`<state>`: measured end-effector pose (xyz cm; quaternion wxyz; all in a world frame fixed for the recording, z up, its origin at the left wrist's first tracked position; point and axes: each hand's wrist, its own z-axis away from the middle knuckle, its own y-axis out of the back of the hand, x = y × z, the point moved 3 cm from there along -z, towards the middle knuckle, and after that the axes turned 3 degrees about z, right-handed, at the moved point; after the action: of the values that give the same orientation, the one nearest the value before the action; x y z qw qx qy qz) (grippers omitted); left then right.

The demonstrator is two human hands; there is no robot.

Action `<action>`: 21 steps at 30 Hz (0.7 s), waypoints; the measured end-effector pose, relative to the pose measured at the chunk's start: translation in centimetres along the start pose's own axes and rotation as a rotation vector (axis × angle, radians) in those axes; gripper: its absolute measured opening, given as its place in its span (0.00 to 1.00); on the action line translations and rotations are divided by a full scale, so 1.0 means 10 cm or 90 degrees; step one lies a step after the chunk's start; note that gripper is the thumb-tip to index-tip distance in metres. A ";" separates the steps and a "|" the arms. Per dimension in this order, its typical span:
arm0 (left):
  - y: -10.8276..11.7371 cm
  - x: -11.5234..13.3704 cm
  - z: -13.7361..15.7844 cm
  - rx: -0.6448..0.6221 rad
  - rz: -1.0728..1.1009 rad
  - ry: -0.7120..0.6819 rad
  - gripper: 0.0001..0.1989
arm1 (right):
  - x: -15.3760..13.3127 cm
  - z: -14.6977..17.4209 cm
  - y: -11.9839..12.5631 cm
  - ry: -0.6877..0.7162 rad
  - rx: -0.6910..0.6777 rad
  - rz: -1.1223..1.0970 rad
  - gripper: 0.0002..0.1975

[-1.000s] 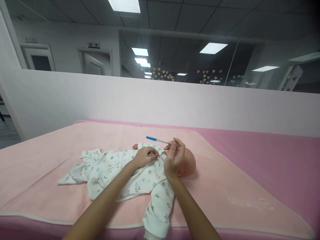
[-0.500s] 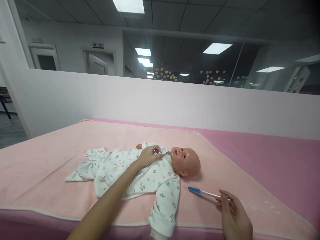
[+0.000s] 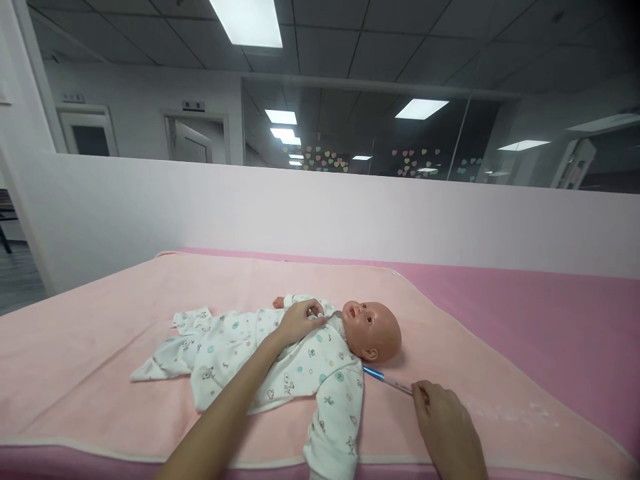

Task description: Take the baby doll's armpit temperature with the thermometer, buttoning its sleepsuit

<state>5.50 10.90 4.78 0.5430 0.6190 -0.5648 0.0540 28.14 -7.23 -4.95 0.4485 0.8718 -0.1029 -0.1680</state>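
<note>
A baby doll point(image 3: 374, 327) lies on its back, head to the right, in a white patterned outfit point(image 3: 293, 370). My left hand point(image 3: 303, 320) rests on its chest with fingers closed at the front of the outfit near the neck, seemingly pinching the cloth. In my right hand point(image 3: 443, 417), thumb and fingers close on the rear end of a slim stick with a blue tip point(image 3: 375, 373), which looks like a thermometer. The blue tip points left, at the doll's shoulder just below its head. Whether the tip touches the sleeve, I cannot tell.
Under the doll is a peach blanket point(image 3: 100, 347) with a pale edge, laid over a pink surface point(image 3: 550, 313). A white low wall point(image 3: 310, 213) runs behind it, with glass above. One sleeve of the doll hangs over the front edge.
My right hand has moved left and turned palm down, bringing the blue-tipped stick up to the doll's shoulder. My left hand stays at the chest. The view has tilted slightly up.
</note>
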 end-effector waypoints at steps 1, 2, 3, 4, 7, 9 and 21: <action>0.00 0.00 0.00 0.000 -0.004 0.001 0.11 | -0.02 0.00 0.01 0.009 0.015 0.025 0.13; 0.00 0.00 0.00 0.001 -0.006 0.000 0.11 | -0.04 0.00 0.03 0.017 0.035 0.041 0.13; 0.00 0.00 0.00 0.004 -0.008 -0.001 0.10 | -0.07 -0.01 0.06 0.020 0.061 0.045 0.13; 0.00 0.00 0.00 0.007 -0.008 -0.003 0.10 | -0.10 -0.02 0.10 0.014 0.095 0.036 0.12; 0.00 -0.02 -0.02 0.010 0.010 -0.007 0.09 | -0.34 -0.13 0.26 -0.009 0.219 -0.057 0.11; 0.00 -0.05 -0.05 0.005 0.056 0.006 0.10 | -0.63 -0.27 0.35 0.048 0.275 -0.142 0.11; 0.09 -0.18 -0.11 0.107 0.461 0.158 0.16 | -1.81 -0.77 -0.04 0.383 0.103 -0.290 0.11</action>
<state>4.73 13.10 4.56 0.5004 0.4108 -0.6702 0.3629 14.44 4.77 2.51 0.3397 0.9152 0.2167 0.0086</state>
